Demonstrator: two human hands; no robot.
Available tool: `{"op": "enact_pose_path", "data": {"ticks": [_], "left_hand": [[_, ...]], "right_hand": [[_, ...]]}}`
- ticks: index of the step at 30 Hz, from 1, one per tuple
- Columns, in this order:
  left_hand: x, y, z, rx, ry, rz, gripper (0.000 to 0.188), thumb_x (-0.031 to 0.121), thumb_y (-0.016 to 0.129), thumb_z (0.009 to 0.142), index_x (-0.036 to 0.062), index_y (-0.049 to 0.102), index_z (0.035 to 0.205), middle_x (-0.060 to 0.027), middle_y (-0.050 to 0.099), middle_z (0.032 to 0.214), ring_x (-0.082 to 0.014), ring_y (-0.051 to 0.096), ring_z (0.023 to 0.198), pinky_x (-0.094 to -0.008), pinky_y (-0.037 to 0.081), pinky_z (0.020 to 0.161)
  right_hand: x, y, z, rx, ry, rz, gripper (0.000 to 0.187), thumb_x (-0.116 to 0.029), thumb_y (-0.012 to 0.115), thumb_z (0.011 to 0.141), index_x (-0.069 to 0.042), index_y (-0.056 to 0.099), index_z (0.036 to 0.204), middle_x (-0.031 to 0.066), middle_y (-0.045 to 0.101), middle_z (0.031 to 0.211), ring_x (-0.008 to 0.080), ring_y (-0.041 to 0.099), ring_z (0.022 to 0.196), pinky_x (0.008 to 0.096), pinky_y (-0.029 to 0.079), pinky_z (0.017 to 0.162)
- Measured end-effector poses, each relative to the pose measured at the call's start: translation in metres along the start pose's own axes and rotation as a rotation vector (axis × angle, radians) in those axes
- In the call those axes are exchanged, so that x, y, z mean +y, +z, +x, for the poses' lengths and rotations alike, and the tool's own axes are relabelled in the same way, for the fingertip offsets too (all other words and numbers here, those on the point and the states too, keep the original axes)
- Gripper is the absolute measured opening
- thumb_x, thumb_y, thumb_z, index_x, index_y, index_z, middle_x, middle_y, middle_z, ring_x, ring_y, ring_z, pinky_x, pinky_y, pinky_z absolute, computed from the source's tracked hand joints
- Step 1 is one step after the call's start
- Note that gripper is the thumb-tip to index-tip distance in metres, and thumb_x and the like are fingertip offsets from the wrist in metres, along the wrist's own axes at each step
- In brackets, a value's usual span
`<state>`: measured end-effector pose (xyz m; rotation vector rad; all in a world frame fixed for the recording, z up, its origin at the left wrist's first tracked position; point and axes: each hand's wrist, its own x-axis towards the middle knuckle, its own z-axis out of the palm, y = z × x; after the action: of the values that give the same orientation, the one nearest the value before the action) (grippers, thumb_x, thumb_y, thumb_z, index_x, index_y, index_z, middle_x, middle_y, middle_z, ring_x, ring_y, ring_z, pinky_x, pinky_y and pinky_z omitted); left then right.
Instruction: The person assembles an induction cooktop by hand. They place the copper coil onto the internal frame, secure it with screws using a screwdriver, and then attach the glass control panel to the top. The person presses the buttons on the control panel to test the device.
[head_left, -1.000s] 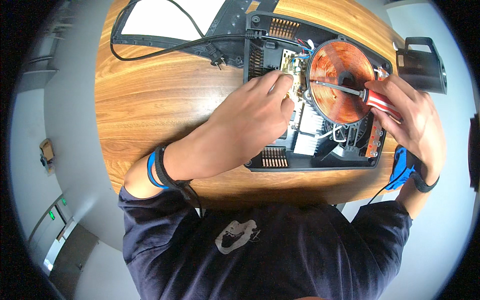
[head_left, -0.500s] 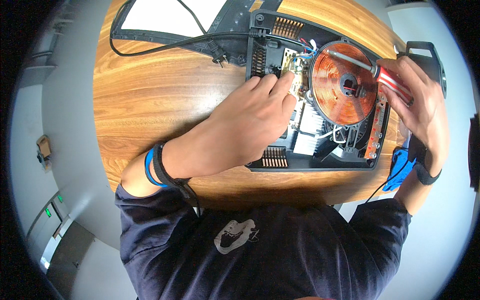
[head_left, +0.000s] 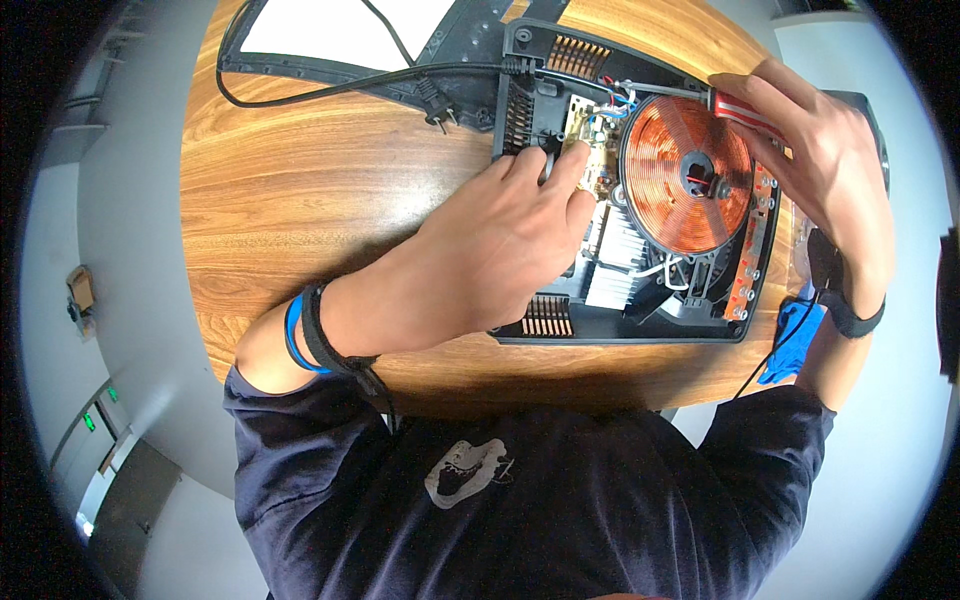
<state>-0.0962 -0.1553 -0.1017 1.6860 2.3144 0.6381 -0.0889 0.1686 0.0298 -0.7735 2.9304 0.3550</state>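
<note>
An open induction cooker base (head_left: 620, 325), a black housing, lies on the table with a round copper coil (head_left: 650, 170) in it. My left hand (head_left: 510, 235) reaches into its left part, fingers bent and closed at the pale circuit board (head_left: 588, 125); the fingertips are partly hidden. In my right hand (head_left: 825, 150) is a screwdriver (head_left: 745, 112) with a red and white striped handle. Its shaft lies almost level over the coil's far edge, the tip near red and blue wires (head_left: 622, 100). A silver heat sink (head_left: 612, 275) sits beside the coil.
A black power cord (head_left: 340, 100) with a plug (head_left: 440, 108) curves over the wooden table (head_left: 300, 190). Behind lies a black-framed panel (head_left: 340, 35) with a white surface. A blue cloth (head_left: 790, 345) is by my right forearm, and a strip of orange board (head_left: 748, 265) lines the housing's right side.
My right hand has shifted away from me and slightly left, taking the screwdriver from over the coil to its far edge, with the tip now by the wires. My left hand stays put.
</note>
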Motion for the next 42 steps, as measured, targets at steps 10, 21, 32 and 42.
{"op": "enact_pose_path", "data": {"ticks": [10, 21, 32, 42], "left_hand": [[-0.004, 0.005, 0.001, 0.021, 0.008, 0.032, 0.055, 0.011, 0.086, 0.082, -0.0094, 0.064, 0.127, -0.0311, 0.056, 0.16, -0.0397, 0.062, 0.124, -0.0457, 0.055, 0.11], [-0.005, 0.008, -0.001, 0.075, 0.032, 0.01, 0.048, 0.011, 0.082, 0.084, -0.0085, 0.064, 0.124, -0.0307, 0.057, 0.158, -0.0385, 0.062, 0.122, -0.0453, 0.055, 0.108], [-0.005, 0.007, 0.0, 0.043, 0.027, 0.007, 0.046, 0.011, 0.082, 0.084, -0.0076, 0.064, 0.122, -0.0299, 0.057, 0.159, -0.0374, 0.061, 0.12, -0.0447, 0.055, 0.107], [-0.005, 0.008, 0.0, 0.066, 0.023, -0.011, 0.05, 0.008, 0.085, 0.081, -0.0077, 0.064, 0.123, -0.0294, 0.056, 0.16, -0.0383, 0.061, 0.122, -0.0459, 0.056, 0.107]], "right_hand": [[-0.008, -0.007, 0.032, 0.013, -0.132, -0.162, 0.037, -0.013, 0.083, 0.095, -0.013, 0.079, 0.132, 0.0072, 0.074, 0.114, 0.0344, 0.072, 0.096, 0.0481, 0.061, 0.087], [-0.012, -0.01, 0.046, 0.008, -0.192, -0.163, 0.034, -0.014, 0.084, 0.093, -0.011, 0.081, 0.127, 0.0083, 0.073, 0.111, 0.0334, 0.072, 0.099, 0.0473, 0.062, 0.089], [-0.015, -0.012, 0.048, -0.003, -0.188, -0.202, 0.036, -0.013, 0.085, 0.092, -0.01, 0.082, 0.128, 0.0087, 0.073, 0.111, 0.0335, 0.074, 0.102, 0.047, 0.063, 0.092], [-0.031, -0.024, 0.056, -0.049, -0.182, -0.171, 0.038, -0.012, 0.087, 0.088, -0.009, 0.082, 0.125, 0.0093, 0.072, 0.108, 0.0346, 0.074, 0.101, 0.0474, 0.062, 0.089]]}}
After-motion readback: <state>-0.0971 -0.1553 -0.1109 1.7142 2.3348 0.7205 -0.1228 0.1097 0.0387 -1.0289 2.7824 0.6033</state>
